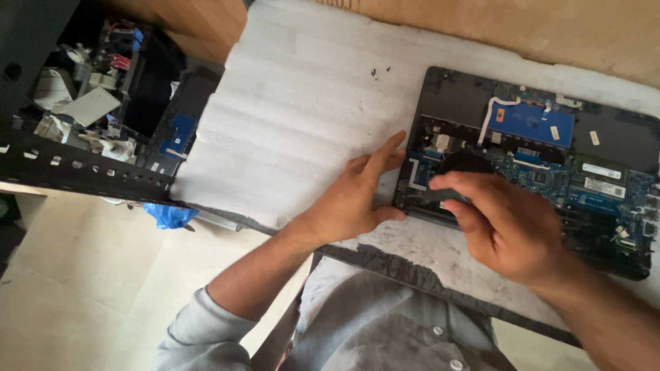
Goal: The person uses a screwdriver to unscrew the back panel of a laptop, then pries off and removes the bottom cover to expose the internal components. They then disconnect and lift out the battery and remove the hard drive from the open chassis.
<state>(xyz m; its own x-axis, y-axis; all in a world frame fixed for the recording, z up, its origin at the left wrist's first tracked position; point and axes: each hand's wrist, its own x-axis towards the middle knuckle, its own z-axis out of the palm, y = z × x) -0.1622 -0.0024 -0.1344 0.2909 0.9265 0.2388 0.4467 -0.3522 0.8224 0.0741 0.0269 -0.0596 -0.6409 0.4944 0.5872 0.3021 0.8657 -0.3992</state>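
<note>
A: We look down at an opened laptop with its bottom cover off, lying on a sheet of white foam padding spread over the workbench. Blue circuit boards and a round black cooling fan show inside.

B: Where are our hands?

A: Our left hand lies flat and spread on the foam, fingertips pressed against the laptop's left edge. Our right hand hovers over the lower left corner of the chassis, fingers pinched narrowly around a slim dark object, possibly a small tool or part; the view is too blurred to tell which.

B: How do we handle this well?

A: In our judgement, we keep the left hand bracing the edge so the chassis does not slide on the foam, and we keep the pinch light and upright so nothing scrapes the board beside the fan.

B: Anything loose nearby?

A: A few tiny dark screws sit on the foam above the left hand, well apart from it. At the far left, a black metal frame holds a jumble of parts, with a blue rag below it.
</note>
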